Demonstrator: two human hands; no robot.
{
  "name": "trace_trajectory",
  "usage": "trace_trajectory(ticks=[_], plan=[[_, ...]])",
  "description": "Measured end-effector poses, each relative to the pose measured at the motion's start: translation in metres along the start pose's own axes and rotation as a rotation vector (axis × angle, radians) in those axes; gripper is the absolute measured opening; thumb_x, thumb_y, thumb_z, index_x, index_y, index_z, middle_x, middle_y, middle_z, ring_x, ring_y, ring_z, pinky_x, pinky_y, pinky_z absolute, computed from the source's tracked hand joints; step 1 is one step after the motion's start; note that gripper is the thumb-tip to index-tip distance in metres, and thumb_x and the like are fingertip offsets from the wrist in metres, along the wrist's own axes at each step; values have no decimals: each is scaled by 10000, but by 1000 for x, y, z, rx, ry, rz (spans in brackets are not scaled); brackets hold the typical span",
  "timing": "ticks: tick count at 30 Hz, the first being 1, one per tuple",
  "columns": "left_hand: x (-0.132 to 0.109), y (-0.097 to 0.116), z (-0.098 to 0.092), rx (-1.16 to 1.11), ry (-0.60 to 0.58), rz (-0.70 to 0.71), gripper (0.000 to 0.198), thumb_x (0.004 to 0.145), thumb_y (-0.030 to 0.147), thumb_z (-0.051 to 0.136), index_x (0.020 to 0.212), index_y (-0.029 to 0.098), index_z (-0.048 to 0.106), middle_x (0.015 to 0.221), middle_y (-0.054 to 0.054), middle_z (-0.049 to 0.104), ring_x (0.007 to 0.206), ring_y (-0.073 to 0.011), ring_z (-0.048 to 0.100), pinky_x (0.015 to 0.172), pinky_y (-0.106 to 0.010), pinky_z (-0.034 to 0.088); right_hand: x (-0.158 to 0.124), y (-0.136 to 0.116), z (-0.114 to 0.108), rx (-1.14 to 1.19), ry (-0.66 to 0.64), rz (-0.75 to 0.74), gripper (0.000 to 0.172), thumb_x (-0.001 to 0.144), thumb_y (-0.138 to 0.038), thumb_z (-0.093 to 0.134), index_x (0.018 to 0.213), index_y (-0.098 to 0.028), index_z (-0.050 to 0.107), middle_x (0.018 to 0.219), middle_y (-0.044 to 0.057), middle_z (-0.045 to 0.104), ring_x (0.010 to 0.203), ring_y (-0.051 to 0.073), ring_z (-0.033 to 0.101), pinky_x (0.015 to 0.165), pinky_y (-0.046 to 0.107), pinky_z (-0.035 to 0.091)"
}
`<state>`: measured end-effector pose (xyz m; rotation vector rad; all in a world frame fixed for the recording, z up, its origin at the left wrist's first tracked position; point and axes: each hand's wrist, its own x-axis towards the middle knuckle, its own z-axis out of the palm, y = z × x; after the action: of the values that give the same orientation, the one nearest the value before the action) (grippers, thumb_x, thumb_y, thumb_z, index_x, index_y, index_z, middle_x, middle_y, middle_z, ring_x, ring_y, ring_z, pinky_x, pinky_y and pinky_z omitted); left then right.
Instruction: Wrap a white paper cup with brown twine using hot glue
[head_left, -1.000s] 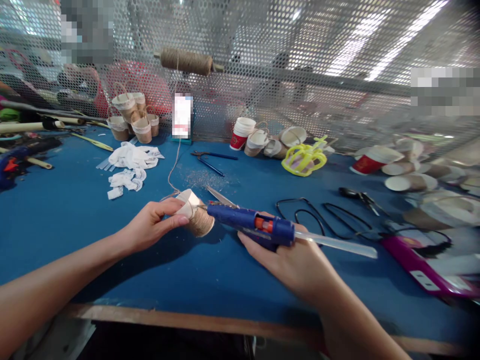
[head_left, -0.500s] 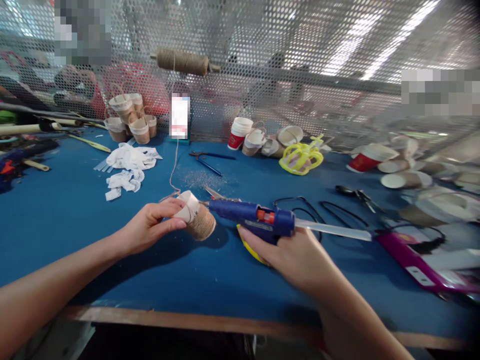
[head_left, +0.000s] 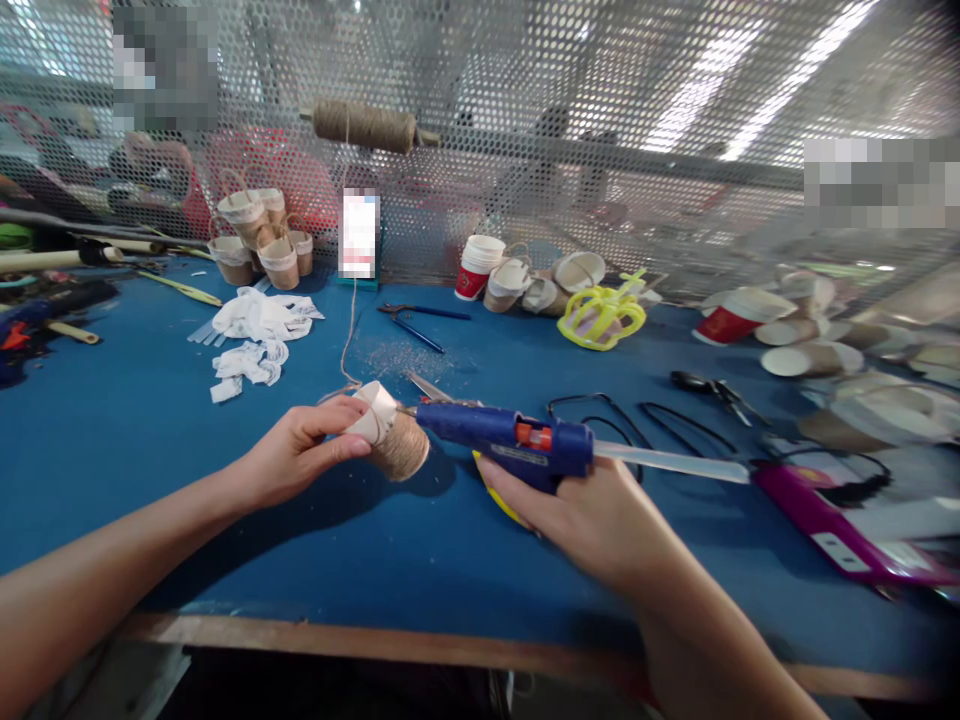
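My left hand (head_left: pixel 319 445) is closed on the white rim of a paper cup (head_left: pixel 403 447) whose lower part is wound with brown twine. The cup lies tilted, its base toward the right. A strand of twine (head_left: pixel 349 335) runs from the cup up past a phone toward the twine spool (head_left: pixel 364 126). My right hand (head_left: pixel 592 510) grips a blue glue gun (head_left: pixel 502 435), with a clear glue stick (head_left: pixel 671 462) poking out of its back. The gun's nozzle is at the cup's side, by the edge of the twine. Scissors (head_left: pixel 427 386) lie partly hidden behind the gun.
Behind are blue-handled pliers (head_left: pixel 427 325), white paper strips (head_left: pixel 262 315) and stacked twine-wrapped cups (head_left: pixel 259 235). Red paper cups (head_left: pixel 478 268) and a yellow crown-shaped piece (head_left: pixel 602 312) stand at the back. At right lie black-handled pliers (head_left: pixel 712 390) and a purple case (head_left: pixel 832 530). A perforated metal screen (head_left: pixel 465 60) rises behind.
The glue gun has shifted very slightly, its nozzle staying by the cup. The cup and my left hand are nearly unchanged.
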<state>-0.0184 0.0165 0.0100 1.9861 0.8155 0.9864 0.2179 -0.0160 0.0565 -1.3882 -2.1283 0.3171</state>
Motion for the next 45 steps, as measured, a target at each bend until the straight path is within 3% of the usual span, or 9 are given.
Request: trace_trajectory(ticks=[4,11,16,27,32,38,45], plan=[[1,1,0,-7,-1,-22,166,799,225,501,700,155,613,797,-53,650,867,-186,558,870,-337,394,-3,-3,2,46,4,64,209,711,-254,523,518,-226,448,494,-25,551,465,126,536,460,232,454],[0,0,1,-25,-8,-55,156,803,203,496,763,158,639,819,-48,655,898,-185,555,894,-326,375,-4,2,2,28,-65,2,181,705,-251,537,530,-232,492,403,-52,506,385,120,500,415,234,423],[0,0,1,-19,4,-97,170,802,240,503,764,175,654,837,-41,674,895,-195,558,889,-345,388,-4,-3,6,117,-53,6,129,725,-230,489,603,-216,528,569,-9,614,520,144,578,535,258,480],[-1,1,3,-52,-2,-84,199,815,192,493,805,193,692,972,-21,684,1005,-182,541,953,-323,349,-5,-11,5,230,-116,44,97,693,-177,505,614,-203,554,589,28,649,532,177,600,460,270,489],[-1,0,2,-38,9,-95,174,806,213,507,791,179,678,877,-34,684,946,-186,559,892,-310,391,-4,-5,5,129,-93,7,112,707,-213,494,607,-214,543,568,10,623,519,159,582,522,265,488],[-2,-2,1,-40,-2,-38,144,799,184,504,767,167,644,818,-35,659,880,-173,562,877,-310,389,-4,3,3,35,-16,41,220,722,-259,511,514,-216,455,482,-19,534,456,121,508,455,234,431],[-2,0,1,-45,5,33,166,789,180,522,642,151,594,691,-21,625,777,-162,553,834,-304,403,1,5,0,76,-23,62,149,712,-252,520,573,-200,523,508,-9,554,458,117,492,457,239,424]])
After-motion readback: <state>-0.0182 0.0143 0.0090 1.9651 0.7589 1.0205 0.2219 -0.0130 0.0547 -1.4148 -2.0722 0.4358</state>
